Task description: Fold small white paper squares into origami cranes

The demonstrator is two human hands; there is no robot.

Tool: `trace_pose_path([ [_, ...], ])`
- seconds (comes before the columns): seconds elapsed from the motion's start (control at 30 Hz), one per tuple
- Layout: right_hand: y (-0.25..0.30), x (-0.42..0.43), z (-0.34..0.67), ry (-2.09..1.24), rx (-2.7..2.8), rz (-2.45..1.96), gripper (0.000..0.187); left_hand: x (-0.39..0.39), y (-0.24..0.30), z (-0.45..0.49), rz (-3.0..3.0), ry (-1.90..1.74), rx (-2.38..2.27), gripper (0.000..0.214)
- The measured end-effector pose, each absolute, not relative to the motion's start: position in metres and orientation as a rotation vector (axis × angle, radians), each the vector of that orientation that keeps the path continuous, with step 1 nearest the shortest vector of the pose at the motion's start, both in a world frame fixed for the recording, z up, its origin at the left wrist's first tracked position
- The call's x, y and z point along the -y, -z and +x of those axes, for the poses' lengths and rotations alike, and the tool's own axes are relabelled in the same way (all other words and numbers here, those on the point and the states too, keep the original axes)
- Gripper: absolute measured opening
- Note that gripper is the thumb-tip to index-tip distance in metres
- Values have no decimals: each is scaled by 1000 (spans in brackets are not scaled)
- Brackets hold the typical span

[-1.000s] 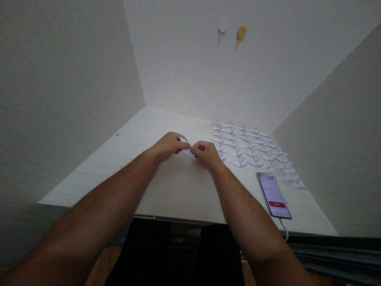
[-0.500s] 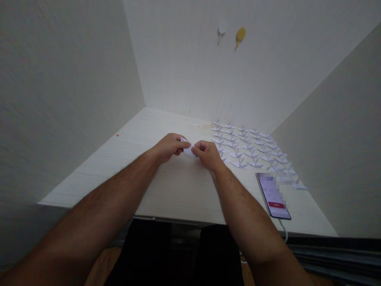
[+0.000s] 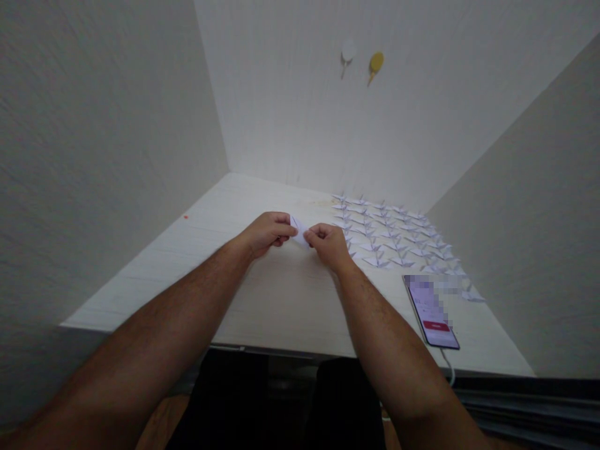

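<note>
A small folded piece of white paper (image 3: 300,232) is held above the table between my two hands. My left hand (image 3: 272,231) pinches its left side between thumb and fingers. On the other side, my right hand (image 3: 327,242) grips the lower right part with thumb and forefinger. The fingers cover part of the paper, so its full shape is hidden. Just right of my right hand stand rows of white origami cranes (image 3: 375,247), and the hand hides some of the nearest ones.
A phone (image 3: 432,312) with a lit screen lies at the right front, with a white cable (image 3: 449,365) running off the table edge. White panels enclose the white table (image 3: 187,275). A white hook (image 3: 347,53) and a yellow hook (image 3: 376,62) are on the back wall.
The left fingers have shifted slightly on the paper, and more of its upper left part shows. Both hands remain in nearly the same place; the view has tilted up a little.
</note>
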State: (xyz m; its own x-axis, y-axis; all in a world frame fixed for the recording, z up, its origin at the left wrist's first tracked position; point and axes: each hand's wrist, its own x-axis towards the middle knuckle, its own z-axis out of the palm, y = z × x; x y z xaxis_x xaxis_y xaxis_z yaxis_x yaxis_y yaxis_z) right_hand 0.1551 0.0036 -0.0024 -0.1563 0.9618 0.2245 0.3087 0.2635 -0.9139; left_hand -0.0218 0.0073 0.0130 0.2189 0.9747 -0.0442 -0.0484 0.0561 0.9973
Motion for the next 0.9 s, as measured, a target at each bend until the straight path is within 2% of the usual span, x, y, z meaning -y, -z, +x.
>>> trace_pose_path([
  [0.23, 4, -5, 155, -968, 1613, -1150, 24, -7, -16, -22, 1187, -1053, -926, 10],
  [0.37, 5, -6, 154, -1053, 1507, -1094, 24, -7, -20, -22, 1146, -1050, -858, 24],
  [0.9, 6, -7, 152, -1004, 1505, -1031, 24, -11, -10, -19, 1266, -1164, -1022, 17],
])
